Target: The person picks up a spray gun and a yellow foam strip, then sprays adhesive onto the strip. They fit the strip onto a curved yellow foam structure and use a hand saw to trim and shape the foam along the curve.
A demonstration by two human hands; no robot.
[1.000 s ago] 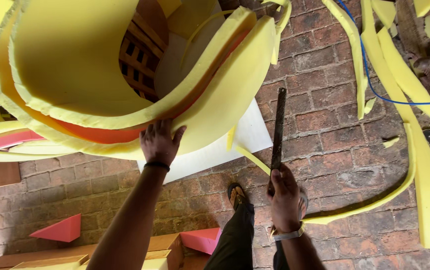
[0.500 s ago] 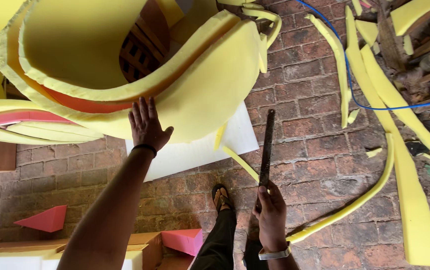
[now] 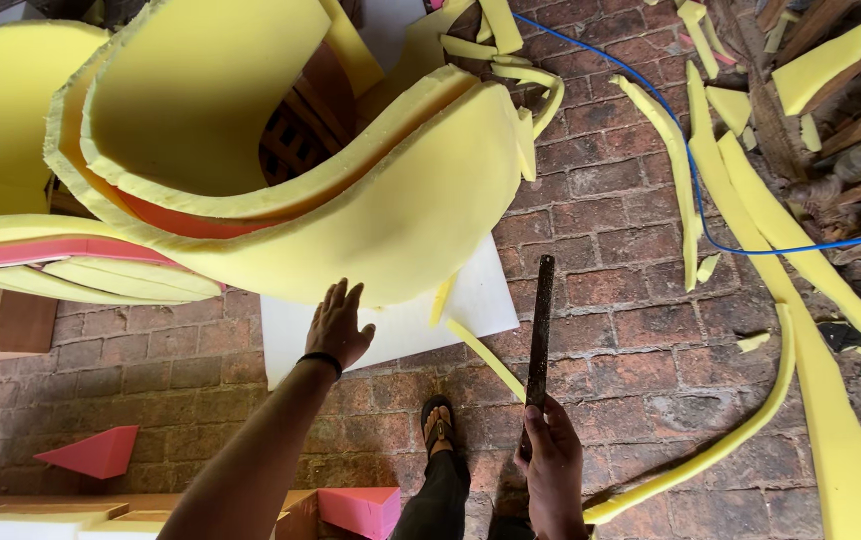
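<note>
Head view: left hand [image 3: 338,325] open, fingers spread, flat against lower edge of curved yellow foam sheet [image 3: 390,210], which lies above and ahead of it. Right hand [image 3: 553,462] closed around handle of long dark blade [image 3: 538,335]; long axis points up, away from body, just right of foam. White board [image 3: 390,325] on brick floor [image 3: 640,340] beneath. Left hand nearer to foam.

Matt yellow foam [image 3: 400,210], rough brick floor [image 3: 640,330], dull metal blade [image 3: 538,330].

The yellow foam sheets [image 3: 380,200] are running off the left edge, hiding most of the wooden frame [image 3: 300,130] beneath.
</note>
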